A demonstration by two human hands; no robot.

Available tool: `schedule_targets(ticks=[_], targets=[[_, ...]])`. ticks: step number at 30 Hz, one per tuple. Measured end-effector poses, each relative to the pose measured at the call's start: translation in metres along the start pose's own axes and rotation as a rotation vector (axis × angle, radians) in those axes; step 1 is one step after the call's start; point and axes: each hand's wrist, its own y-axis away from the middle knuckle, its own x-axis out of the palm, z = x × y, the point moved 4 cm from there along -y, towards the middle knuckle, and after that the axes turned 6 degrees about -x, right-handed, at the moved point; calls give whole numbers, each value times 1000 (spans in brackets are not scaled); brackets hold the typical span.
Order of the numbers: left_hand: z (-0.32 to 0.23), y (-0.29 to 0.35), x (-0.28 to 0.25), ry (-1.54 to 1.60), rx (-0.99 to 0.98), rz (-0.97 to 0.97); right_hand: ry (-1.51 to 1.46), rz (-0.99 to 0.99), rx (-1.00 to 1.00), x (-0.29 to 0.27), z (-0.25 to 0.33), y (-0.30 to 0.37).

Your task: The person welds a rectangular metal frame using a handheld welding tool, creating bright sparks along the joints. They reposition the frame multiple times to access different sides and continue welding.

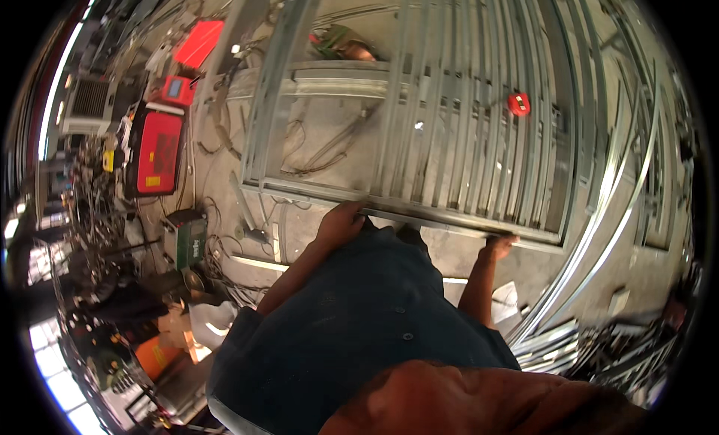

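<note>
A large grey metal frame (pixel 314 194) with several parallel bars lies in front of me. My left hand (pixel 342 222) is closed on its near rail, left of the middle. Farther right on the same rail, the fingers of my right hand (pixel 500 245) curl over the edge near the frame's right corner. A red tape measure (pixel 518 104) rests on the bars toward the right side. My body hides part of the floor just below the near rail.
Left of the frame stand a red and black machine (pixel 159 150), a red box with a small screen (pixel 178 90) and a green box (pixel 185 240) among cables. Long metal strips (pixel 599 203) run along the right, above a pile of metal lengths (pixel 550 349).
</note>
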Motion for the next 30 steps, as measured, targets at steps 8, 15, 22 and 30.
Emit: schedule_targets(ticks=[8,15,22,30], targets=[[122,-19,-124,247,-37,-521,452,-183,-177,-39,-7,-69],[322,-122,-314,250,-185,-703,517,-287,-748,108,137,193],[446,-289,-407,113,-273,-669,324,702,-861,443,121,459],[488,-401,-442,-66,-200,-658,752,681,-884,675,88,563]])
